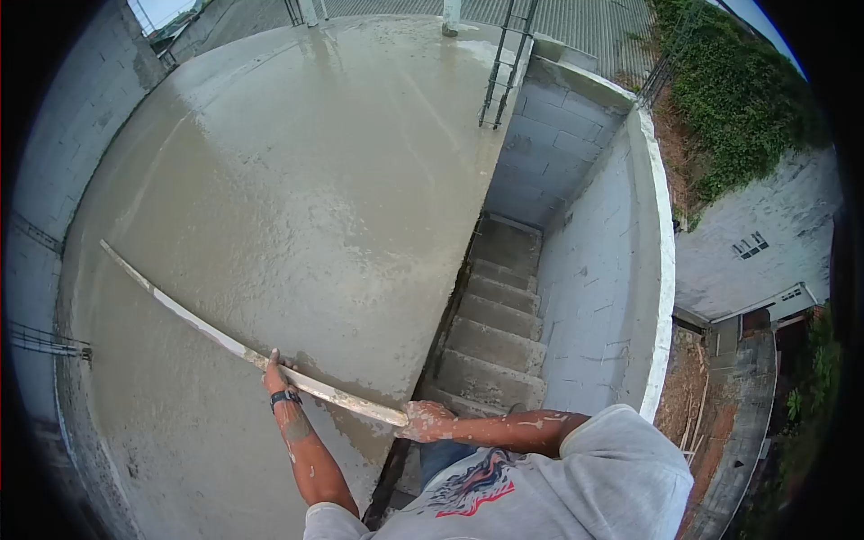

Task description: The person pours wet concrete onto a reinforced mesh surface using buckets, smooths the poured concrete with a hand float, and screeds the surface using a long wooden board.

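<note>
A long, narrow straightedge (198,321), pale and smeared with cement, lies across the wet concrete slab (297,198). My left hand (275,373), with a dark watch on the wrist, grips it partway along. At its near right end, my right hand (427,420) is closed around the tip, beside the slab's edge. Both hands and forearms are spattered with cement. The straightedge's far end reaches toward the left side of the slab. Beneath it, the surface looks wet and glossy, with rougher patches near my hands.
Concrete stairs (493,346) drop beside the slab's right edge, bounded by a grey block wall (589,270). Rebar (508,63) rises at the slab's far right corner, and more rebar (54,342) juts from the left wall (63,153). A white post (451,16) stands at the back.
</note>
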A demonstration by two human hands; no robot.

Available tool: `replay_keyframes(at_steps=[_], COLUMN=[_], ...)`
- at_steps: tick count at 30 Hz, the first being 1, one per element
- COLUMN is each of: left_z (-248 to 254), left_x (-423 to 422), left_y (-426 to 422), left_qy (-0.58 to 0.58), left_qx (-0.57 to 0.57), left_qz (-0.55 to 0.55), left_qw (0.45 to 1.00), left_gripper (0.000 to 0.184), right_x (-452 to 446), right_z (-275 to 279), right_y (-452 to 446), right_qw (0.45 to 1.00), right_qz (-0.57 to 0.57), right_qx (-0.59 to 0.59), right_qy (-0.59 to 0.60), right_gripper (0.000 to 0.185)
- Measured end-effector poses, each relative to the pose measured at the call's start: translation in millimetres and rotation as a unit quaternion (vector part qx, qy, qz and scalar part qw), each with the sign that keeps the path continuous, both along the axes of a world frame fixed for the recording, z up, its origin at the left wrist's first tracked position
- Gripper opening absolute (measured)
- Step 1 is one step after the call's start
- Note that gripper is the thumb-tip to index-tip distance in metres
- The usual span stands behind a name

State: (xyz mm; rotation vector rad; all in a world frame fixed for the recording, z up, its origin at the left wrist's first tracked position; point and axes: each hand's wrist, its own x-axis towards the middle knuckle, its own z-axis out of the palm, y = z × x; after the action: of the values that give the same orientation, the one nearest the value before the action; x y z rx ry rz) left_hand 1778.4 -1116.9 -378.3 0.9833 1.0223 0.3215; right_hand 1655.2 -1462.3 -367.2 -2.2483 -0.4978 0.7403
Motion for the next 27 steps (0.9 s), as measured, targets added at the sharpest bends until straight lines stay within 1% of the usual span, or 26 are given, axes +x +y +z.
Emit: replay_keyframes(at_steps=[2, 3, 5, 6, 8, 9, 11, 14, 17, 20, 21, 23, 24, 25, 26, 27], left_z=[7.5, 16.5, 33.7, 30.1, 16.9, 19.7, 29.4, 40.9, 17.5, -20.0, -21.6, -12.5, 9.5, 31.4, -1.6, 11.6], left_x=[-6.7, -10.7, -31.6, -46.6, -78.4, -98.3, -136.5, -198.1, -262.3, -332.0, -343.3, -361.6, -365.6, -374.2, -399.8, -411.0], left_y=[2.7, -3.6, -22.4, -30.9, -45.2, -63.2, -112.4, -183.2, -225.3, -238.8, -253.9, -281.1, -293.2, -298.3, -273.6, -270.0], left_qy=[0.0, 0.003, 0.015, -0.001, -0.035, -0.008, 0.041, 0.039, 0.012, -0.01, -0.053, -0.027, 0.043, 0.118, 0.193, 0.202], left_qx=[0.007, 0.036, 0.093, 0.117, 0.165, 0.203, 0.279, 0.25, 0.171, 0.087, -0.008, -0.029, 0.054, 0.128, 0.196, 0.242], left_qz=[0.001, 0.009, 0.029, 0.03, 0.033, 0.03, 0.027, 0.032, 0.051, 0.01, 0.032, 0.023, -0.013, -0.038, -0.008, -0.015], left_qw=[1.0, 0.999, 0.995, 0.993, 0.985, 0.979, 0.959, 0.967, 0.984, 0.996, 0.998, 0.999, 0.998, 0.984, 0.961, 0.949], left_gripper=[0.026, 0.031, 0.044, 0.05, 0.061, 0.059, 0.056, 0.055, 0.057, 0.059, 0.065, 0.058, 0.058, 0.06, 0.058, 0.052], right_x=[-1.2, -1.5, -10.4, -17.0, -22.7, -26.5, -40.4, -55.3, -70.9, -91.9, -98.6, -115.0, -121.0, -125.1, -114.4, -110.9], right_z=[0.8, 0.9, -1.0, -2.5, -7.9, -9.4, -11.9, -35.2, -3.4, -13.6, -7.6, 9.1, -10.5, -30.9, 18.1, 33.6], right_y=[6.2, 8.1, 11.3, 11.3, 11.4, 12.0, 15.8, 24.5, 16.2, 26.4, 26.7, 23.8, 29.4, 40.3, 12.5, 3.9], right_qw=[0.997, 0.994, 0.994, 0.993, 0.985, 0.979, 0.987, 0.972, 0.898, 0.816, 0.826, 0.843, 0.816, 0.781, 0.779, 0.845], right_qz=[0.024, 0.036, 0.037, 0.041, 0.038, 0.035, 0.02, -0.012, -0.089, -0.043, -0.065, -0.094, -0.026, 0.051, 0.089, 0.112], right_qx=[0.03, 0.046, 0.06, 0.066, 0.083, 0.093, 0.093, 0.164, 0.221, 0.341, 0.327, 0.288, 0.31, 0.321, 0.313, 0.252], right_qy=[0.06, 0.089, 0.089, 0.09, 0.15, 0.179, 0.129, 0.168, 0.369, 0.464, 0.455, 0.445, 0.488, 0.534, 0.536, 0.458], right_gripper=[0.057, 0.062, 0.063, 0.063, 0.065, 0.065, 0.065, 0.069, 0.067, 0.053, 0.049, 0.045, 0.05, 0.055, 0.054, 0.053])
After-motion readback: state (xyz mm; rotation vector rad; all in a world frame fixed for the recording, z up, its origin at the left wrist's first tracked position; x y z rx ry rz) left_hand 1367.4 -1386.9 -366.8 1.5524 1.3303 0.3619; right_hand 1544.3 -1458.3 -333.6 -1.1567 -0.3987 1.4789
